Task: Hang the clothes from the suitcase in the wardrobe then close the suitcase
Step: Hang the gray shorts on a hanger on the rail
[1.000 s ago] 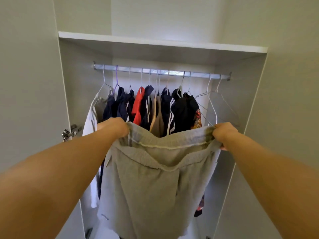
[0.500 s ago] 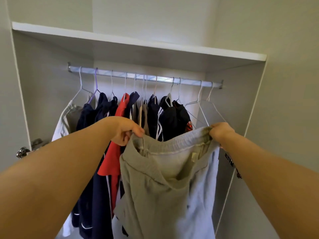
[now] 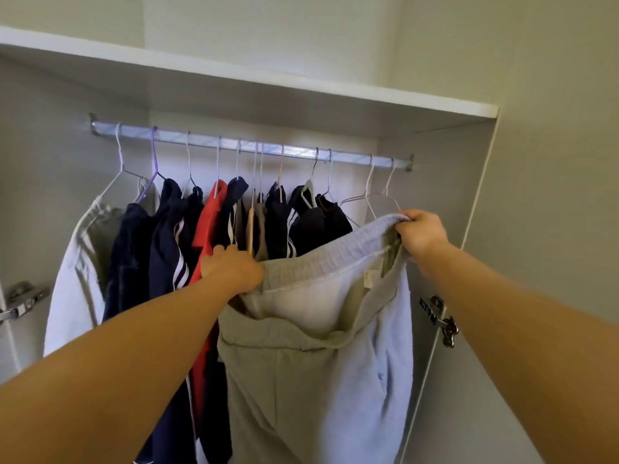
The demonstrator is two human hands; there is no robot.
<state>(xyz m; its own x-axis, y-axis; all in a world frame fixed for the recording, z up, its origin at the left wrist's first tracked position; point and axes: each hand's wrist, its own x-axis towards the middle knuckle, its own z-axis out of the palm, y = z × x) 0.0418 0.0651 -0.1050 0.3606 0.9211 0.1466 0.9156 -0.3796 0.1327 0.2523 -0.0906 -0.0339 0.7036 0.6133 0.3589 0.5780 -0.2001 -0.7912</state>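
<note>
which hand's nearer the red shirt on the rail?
Left. The left hand sits just in front of the red shirt, gripping the grey pants; the right hand is well to its right, past the dark clothes.

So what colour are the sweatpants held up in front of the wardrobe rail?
Light grey: the sweatpants show best in the head view.

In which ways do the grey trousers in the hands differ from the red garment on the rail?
The grey trousers are pale grey; the red garment is bright red. The grey trousers show no hanger: the left hand and the right hand grip them at the top, whereas the red garment hangs from a white hanger on the rail. The grey trousers are in front, toward the right; the red garment sits between dark clothes. Both hang down.
</note>
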